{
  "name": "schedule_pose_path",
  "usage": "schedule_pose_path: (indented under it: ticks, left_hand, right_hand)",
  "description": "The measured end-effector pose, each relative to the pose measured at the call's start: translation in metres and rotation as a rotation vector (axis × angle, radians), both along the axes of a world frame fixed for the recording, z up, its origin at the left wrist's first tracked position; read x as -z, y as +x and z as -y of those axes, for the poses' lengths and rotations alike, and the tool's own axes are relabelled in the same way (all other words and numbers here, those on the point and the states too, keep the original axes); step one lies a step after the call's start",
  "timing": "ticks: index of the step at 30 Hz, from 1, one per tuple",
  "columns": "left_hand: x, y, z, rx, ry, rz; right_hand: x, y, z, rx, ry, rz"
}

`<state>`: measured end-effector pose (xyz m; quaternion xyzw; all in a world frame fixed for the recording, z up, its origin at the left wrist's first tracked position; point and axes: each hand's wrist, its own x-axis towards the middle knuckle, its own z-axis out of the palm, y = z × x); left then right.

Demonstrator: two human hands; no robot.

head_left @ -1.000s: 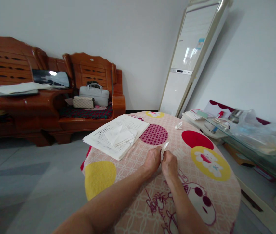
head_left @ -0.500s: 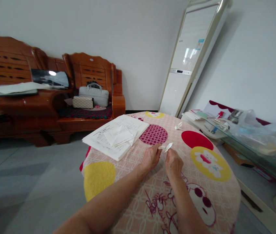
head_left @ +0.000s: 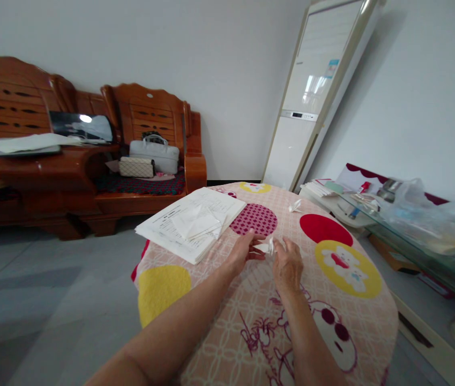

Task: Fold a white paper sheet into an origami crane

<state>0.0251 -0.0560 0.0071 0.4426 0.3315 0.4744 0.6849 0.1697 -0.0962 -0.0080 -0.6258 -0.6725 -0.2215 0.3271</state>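
A small folded white paper piece [head_left: 268,247] sits between my two hands over the round table [head_left: 211,279] with its pink patterned cloth. My left hand [head_left: 244,251] reaches in from the left, its fingers stretched toward the paper and pinching its left side. My right hand [head_left: 289,264] is on the right, fingers partly spread, with the fingertips on the paper. Just beyond my left hand lies a stack of printed paper sheets [head_left: 191,223].
Another small folded paper figure [head_left: 295,206] rests near the table's far edge. A wooden sofa [head_left: 90,155] with bags stands at the left, a tall white air conditioner [head_left: 311,102] at the back, and a glass shelf [head_left: 404,225] with clutter at the right.
Both hands have moved a little farther onto the table. The paper piece, held up and tilted before, now lies lower between spread fingers.
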Motion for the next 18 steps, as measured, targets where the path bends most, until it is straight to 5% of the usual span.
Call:
schedule_pose_path:
  ticks: [10,18]
  left_hand:
    - [0.0023,-0.0006,-0.0025,0.123,-0.053,0.034]
    - [0.0019,-0.0026,-0.004,-0.005,0.129,-0.061]
  right_hand:
    - [-0.0013,-0.0044,0.0011,-0.056,0.008,-0.048]
    - [-0.0016,-0.0025,0.0004,-0.121,0.08,-0.348]
